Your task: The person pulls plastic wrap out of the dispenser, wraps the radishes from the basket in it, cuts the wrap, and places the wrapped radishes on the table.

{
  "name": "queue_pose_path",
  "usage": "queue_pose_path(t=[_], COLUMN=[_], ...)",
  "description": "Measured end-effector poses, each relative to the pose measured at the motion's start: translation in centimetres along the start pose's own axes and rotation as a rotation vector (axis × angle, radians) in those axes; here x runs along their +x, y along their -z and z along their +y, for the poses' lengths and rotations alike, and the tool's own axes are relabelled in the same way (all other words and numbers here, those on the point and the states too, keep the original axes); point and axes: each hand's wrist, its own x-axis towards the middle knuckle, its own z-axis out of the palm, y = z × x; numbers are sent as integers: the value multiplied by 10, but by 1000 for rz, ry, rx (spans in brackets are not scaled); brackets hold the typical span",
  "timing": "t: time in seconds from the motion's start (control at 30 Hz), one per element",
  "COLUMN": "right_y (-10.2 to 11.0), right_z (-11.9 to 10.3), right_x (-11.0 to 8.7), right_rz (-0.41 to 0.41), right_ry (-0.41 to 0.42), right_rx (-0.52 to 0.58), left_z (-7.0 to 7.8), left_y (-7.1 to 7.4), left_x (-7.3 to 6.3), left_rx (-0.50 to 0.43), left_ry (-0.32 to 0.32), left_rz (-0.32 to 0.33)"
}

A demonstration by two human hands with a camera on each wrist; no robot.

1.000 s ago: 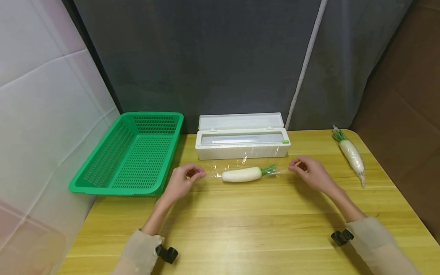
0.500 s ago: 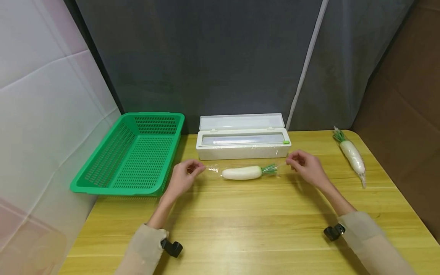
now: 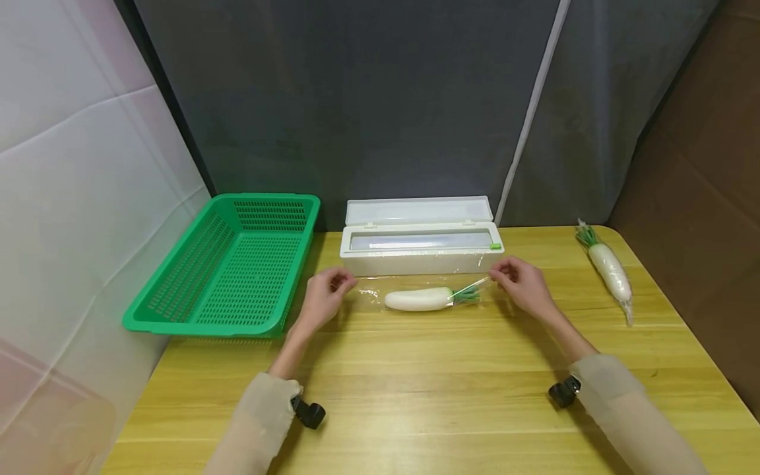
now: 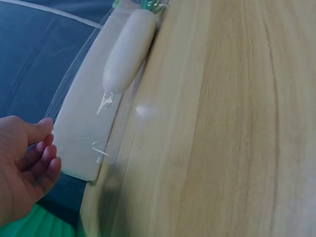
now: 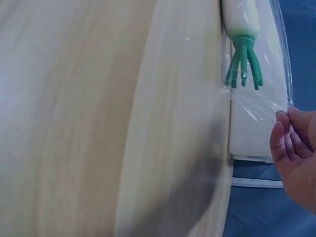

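A white radish (image 3: pixel 418 299) with green stalks lies across the table in front of the white dispenser, clear plastic wrap (image 3: pixel 373 290) spread around it. Thumb and fingertips of my left hand (image 3: pixel 324 294) pinch the wrap's far edge left of the radish's blunt end. On the stalk side, my right hand (image 3: pixel 522 285) pinches the same film. From the right wrist view, the film (image 5: pixel 261 106) stretches from the stalks to those fingertips. The left wrist view has the film taut beside the radish (image 4: pixel 129 52), with the left hand (image 4: pixel 27 163) at its corner.
Behind the radish stands the white wrap dispenser (image 3: pixel 423 262), lid raised, with a small green slider. A green basket (image 3: pixel 204 328) sits at the left. Another radish (image 3: pixel 609 270), wrapped in film, lies near the table's right edge.
Both hands have shifted slightly away from me toward the dispenser, and the right hand has also come left. The film's edge has lifted over the stalks. The radish has hardly moved.
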Motion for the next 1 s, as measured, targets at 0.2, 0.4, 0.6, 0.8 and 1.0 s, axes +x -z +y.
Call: queue_pose_path(t=[0.2,0.4,0.6,0.8,1.0], right_y=[-6,-11,-15,-16,-14], right_z=[7,12,17,18,18], right_x=[5,8,11,12,12], right_rz=[9,-14,-46,-70,-100], right_ry=[-26,-64,-71,-95,-121], right_rx=[-19,-41,-71,-72,-83], left_z=[-7,-12,-18,-25,-26], left_y=[-6,-11,-14,-20,-22], left_x=[5,8,10,13,13], left_rx=[11,31,79,106,139], left_ry=[-7,14,43,68,117], left_rz=[26,19,8,-13,-51])
